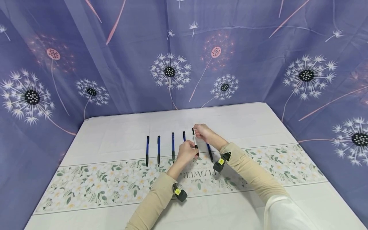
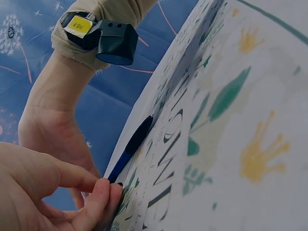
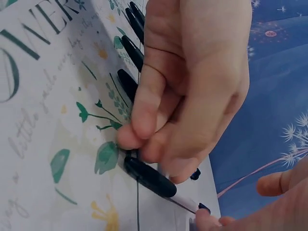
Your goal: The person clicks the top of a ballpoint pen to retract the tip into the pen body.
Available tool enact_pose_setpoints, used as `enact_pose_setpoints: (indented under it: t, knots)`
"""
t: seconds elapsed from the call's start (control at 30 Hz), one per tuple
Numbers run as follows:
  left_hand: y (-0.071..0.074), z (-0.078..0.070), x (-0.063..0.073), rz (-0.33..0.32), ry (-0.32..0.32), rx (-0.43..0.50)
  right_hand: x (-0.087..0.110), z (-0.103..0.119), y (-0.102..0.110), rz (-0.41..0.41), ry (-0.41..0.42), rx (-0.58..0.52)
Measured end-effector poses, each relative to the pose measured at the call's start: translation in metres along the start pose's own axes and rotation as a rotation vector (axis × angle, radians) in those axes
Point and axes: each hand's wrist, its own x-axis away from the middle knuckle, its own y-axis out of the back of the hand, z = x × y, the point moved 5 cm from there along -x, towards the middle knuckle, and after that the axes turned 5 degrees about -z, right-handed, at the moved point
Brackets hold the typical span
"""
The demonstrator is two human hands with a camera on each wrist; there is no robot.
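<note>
A white pen (image 1: 194,138) with a black grip and black top points toward the person at the right part of a row of pens. My left hand (image 1: 187,152) pinches it by the black grip (image 3: 150,177), its lower end. At the pen's top end, my right hand (image 1: 204,133) holds it with curled fingertips; in the right wrist view those fingers (image 3: 208,220) are at the black top. Just right of the white pen lies a blue pen (image 1: 210,152), partly under the right forearm in the head view. Another blue pen (image 1: 184,136) is partly hidden behind the left hand.
Farther left lie a blue pen (image 1: 173,147), a second blue pen (image 1: 158,150) and a third blue pen (image 1: 147,151), roughly parallel. A floral printed band (image 1: 115,182) crosses the white tablecloth (image 1: 115,134). Purple dandelion curtains (image 1: 129,64) stand behind and at both sides.
</note>
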Motion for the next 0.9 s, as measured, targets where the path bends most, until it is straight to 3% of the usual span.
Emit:
enact_pose_setpoints:
  t: [0.1,0.23,0.37,0.53,0.7,0.9]
  knots:
    - [0.001,0.000,-0.002,-0.021,0.001,0.058,0.001,0.002,0.002,-0.019,0.019,-0.039]
    - [0.002,-0.001,-0.006,-0.018,0.018,0.215,0.000,0.002,0.006,0.000,0.028,-0.109]
    - [-0.001,0.000,-0.009,0.026,0.076,0.394,-0.003,0.001,0.010,0.054,-0.001,-0.233]
    - [-0.005,-0.001,-0.010,0.100,0.137,0.551,-0.003,0.000,0.016,0.109,-0.038,-0.346]
    - [-0.013,-0.002,-0.007,0.165,0.146,0.612,-0.002,0.000,0.024,0.133,-0.042,-0.360]
    - [-0.018,-0.007,-0.001,0.218,0.142,0.531,-0.001,-0.001,0.034,0.131,-0.052,-0.295]
